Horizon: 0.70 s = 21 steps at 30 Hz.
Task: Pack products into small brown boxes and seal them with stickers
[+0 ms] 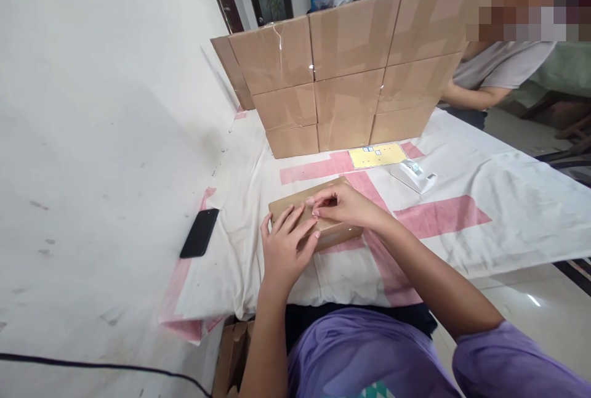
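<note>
Box (333,233): brown cardboard, on the surface (517,201) near the edge closest to the person; set slightly askew, one long side toward the purple shirt (369,349).
Left hand (287,247): palm down, fingers spread over the box top, thumb toward its front edge. Grip loose and unclosed, resting on the box rather than clasping it.
Right hand (344,204): over the box top, thumb and forefinger drawn together close to the left fingertips. Grip in a pinch pose; from where I stand, cannot tell whether anything thin is between the tips.
Cloth (323,281): white with pink bands, wrinkled, spread over the surface and under the box.
Phone (199,233): black, lying flat on the person's left, apart from the box, near the wall (92,108).
Dispenser (413,177): white, beyond the box on the person's right, just beside the sheet.
Sheet (388,159): yellow with small markings, flat, at the foot of the screen.
Screen (346,102): taped cardboard, standing across the far side.
Co-worker (521,68): pale sleeve and forearm visible at the screen's right end; hands hidden.
</note>
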### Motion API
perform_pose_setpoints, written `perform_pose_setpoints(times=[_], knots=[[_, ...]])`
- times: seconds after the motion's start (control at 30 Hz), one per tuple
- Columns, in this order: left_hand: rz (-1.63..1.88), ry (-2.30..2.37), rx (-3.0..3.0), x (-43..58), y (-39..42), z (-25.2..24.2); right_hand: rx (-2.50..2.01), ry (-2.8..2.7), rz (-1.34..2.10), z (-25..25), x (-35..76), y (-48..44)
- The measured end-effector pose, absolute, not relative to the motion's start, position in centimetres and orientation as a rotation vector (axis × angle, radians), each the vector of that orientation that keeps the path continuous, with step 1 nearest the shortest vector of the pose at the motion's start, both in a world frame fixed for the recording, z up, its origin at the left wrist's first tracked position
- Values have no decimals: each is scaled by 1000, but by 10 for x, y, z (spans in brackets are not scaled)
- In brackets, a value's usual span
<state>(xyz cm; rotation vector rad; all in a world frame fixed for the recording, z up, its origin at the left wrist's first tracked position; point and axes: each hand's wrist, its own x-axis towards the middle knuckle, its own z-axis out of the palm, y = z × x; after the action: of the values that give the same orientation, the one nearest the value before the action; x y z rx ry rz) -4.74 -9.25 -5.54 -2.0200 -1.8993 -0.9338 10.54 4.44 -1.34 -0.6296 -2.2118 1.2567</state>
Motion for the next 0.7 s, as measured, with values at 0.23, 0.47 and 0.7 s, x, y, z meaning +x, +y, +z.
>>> perform_pose_setpoints(times=[0.23, 0.47, 0.7], knots=[[-825, -2062, -2039, -42, -95, -43, -622, -2206, 1290, -14, 107, 44], [-795, -2160, -2059, -36, -96, -34, -561, -2251, 1276, -17, 110, 48], [-798, -2138, -2040, -35, -97, -37, -498, -2320, 1076, -21, 114, 60]])
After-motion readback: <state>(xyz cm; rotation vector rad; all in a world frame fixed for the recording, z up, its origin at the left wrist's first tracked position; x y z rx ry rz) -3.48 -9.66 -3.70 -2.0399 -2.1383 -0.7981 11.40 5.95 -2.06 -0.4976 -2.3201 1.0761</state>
